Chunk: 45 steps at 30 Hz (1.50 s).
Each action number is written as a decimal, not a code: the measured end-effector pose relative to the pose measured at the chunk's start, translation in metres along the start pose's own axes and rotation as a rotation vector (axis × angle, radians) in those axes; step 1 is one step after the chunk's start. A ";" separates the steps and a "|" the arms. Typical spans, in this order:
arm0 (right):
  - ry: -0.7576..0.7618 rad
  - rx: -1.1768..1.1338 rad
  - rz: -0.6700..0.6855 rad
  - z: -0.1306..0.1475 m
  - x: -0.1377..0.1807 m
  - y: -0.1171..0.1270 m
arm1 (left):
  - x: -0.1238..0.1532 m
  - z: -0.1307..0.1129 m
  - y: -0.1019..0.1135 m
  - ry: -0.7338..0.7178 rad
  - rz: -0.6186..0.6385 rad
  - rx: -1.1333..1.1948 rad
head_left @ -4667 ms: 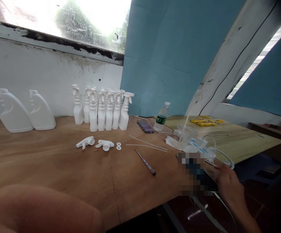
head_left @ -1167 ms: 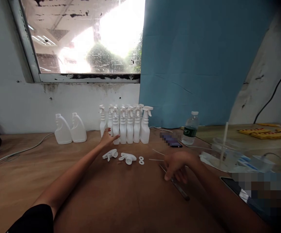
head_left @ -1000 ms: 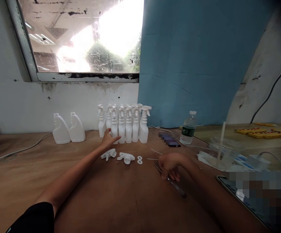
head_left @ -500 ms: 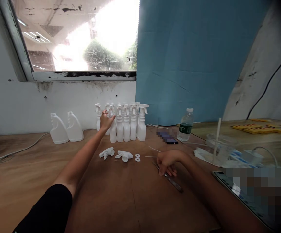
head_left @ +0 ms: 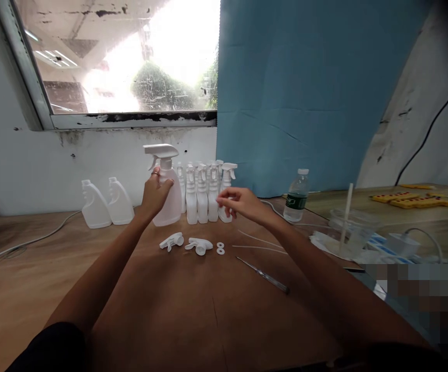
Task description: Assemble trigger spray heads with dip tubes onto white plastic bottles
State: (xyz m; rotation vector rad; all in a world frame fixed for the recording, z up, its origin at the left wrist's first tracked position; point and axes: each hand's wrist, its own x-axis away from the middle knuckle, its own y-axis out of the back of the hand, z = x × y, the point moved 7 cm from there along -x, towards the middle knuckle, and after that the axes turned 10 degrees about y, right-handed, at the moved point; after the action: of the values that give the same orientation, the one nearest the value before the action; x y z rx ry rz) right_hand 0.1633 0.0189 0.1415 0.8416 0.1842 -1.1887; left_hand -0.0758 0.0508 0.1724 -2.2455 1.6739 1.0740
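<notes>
My left hand [head_left: 156,199] is closed around the neck of a white spray bottle [head_left: 172,204], whose trigger head [head_left: 162,151] points left. It is raised in front of a group of similar white spray bottles [head_left: 202,199] by the wall. My right hand [head_left: 241,204] hovers just in front of the group's right end, fingers loosely bent and apart, nothing visible in them. Below lie two loose trigger heads [head_left: 199,246], two small white washers [head_left: 220,248] and thin white tubes [head_left: 257,248]. A screwdriver [head_left: 264,275] with a clear handle rests nearer me.
Two white bottles without heads [head_left: 95,206] stand at the left near a grey cable [head_left: 49,235]. To the right are a water bottle [head_left: 296,199], a clear plastic cup [head_left: 357,232] with a straw, and a phone partly behind my right forearm. Yellow pieces [head_left: 413,200] lie farther right.
My left hand has taken a spray bottle from the group and lifted it toward me. My right hand has left the screwdriver on the table and moved up and left toward the bottles.
</notes>
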 end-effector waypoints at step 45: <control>0.441 -0.759 -0.141 0.092 -0.023 -0.030 | 0.056 -0.033 0.018 0.332 1.163 0.257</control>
State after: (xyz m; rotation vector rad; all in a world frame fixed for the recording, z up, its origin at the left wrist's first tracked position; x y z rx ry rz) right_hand 0.1016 -0.0285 0.2032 0.4020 1.0018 -0.9316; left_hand -0.0696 -0.0164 0.1677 -1.2121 3.1469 0.5034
